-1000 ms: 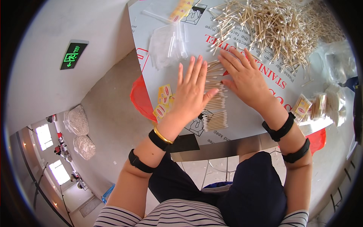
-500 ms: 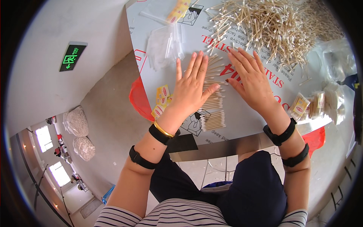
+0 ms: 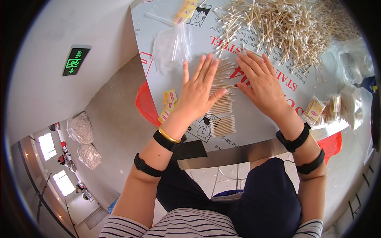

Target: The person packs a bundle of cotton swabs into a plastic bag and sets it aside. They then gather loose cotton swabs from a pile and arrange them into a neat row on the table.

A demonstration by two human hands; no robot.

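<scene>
Cotton swabs [image 3: 222, 126] lie side by side in rows on the film-covered metal table [image 3: 258, 127]. Across the left side of these rows rests my left hand [image 3: 197, 93], palm down with fingers spread and its thumb over some swabs. My right hand [image 3: 262, 83] is to the right of the rows, also flat with fingers apart. Its thumb tip is at the end of a swab that sticks out of the row. Neither hand grips anything. Beyond the right fingertips spreads a large loose heap of swabs [image 3: 278, 29].
Clear plastic bags [image 3: 168, 49] lie at the far left, with small yellow cards [image 3: 169, 97] nearer me. Swab bundles with yellow labels [image 3: 314, 110] stand at the right edge beside crumpled clear plastic [image 3: 351, 63]. A red bag [image 3: 146, 104] hangs off the left side.
My right hand has shifted slightly left, towards the rows of swabs. My left hand has moved only a little to the left. Both stay flat and spread.
</scene>
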